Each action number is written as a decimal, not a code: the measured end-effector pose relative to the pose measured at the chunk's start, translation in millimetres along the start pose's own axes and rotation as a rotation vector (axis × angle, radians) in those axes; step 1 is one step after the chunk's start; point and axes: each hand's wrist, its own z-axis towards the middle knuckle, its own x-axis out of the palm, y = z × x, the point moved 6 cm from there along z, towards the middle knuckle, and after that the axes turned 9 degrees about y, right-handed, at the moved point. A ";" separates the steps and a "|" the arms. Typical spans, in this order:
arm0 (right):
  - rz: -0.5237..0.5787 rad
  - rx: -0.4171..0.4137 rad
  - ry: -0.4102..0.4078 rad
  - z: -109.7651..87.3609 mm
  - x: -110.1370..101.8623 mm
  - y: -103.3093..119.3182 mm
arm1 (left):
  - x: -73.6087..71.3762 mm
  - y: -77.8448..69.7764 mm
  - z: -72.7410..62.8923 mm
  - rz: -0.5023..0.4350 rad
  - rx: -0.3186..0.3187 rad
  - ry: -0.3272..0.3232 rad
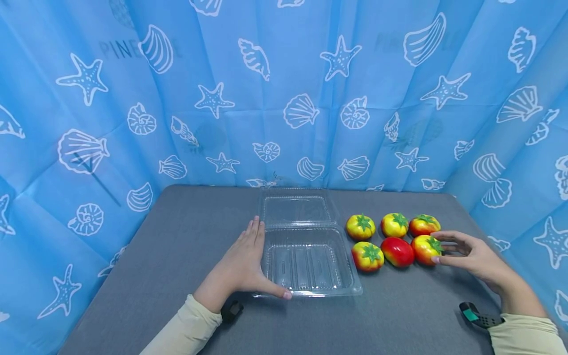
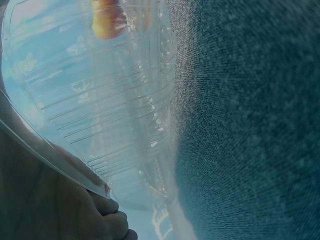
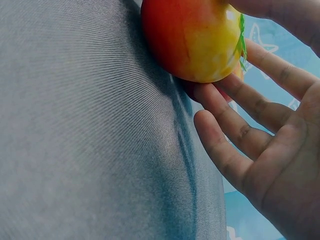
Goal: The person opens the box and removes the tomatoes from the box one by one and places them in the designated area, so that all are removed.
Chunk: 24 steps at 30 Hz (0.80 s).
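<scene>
A clear plastic clamshell box (image 1: 306, 259) lies on the grey table with its lid (image 1: 296, 209) folded back. My left hand (image 1: 248, 261) rests along its left side, fingers straight and the thumb stretched over the front rim; in the left wrist view the fingers lie against the rim. To the right of the box are two rows of glossy yellow-red artificial tomatoes with green leaf tops. At the right end of the front row, my right hand (image 1: 472, 256) holds a tomato (image 1: 426, 250) between thumb and fingers. The same tomato (image 3: 195, 40) shows large in the right wrist view.
Beside the held tomato lies a redder fruit (image 1: 398, 252) with no leaf showing, then another tomato (image 1: 368, 256) near the box's right rim. Three more tomatoes (image 1: 394, 225) form the back row. A blue shell-patterned curtain (image 1: 275, 98) hangs behind the grey table (image 1: 199, 222).
</scene>
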 end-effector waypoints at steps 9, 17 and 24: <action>-0.003 0.011 0.001 0.4 -0.6 -1.1 | -0.6 -1.0 0.0 0.013 0.005 -0.006; -0.017 0.021 -0.008 -0.3 -1.6 -1.6 | -1.5 -1.2 -0.9 0.001 -0.001 -0.005; -0.044 0.030 -0.038 -1.5 -5.3 -0.4 | -0.4 -0.6 -0.8 -0.002 0.000 -0.005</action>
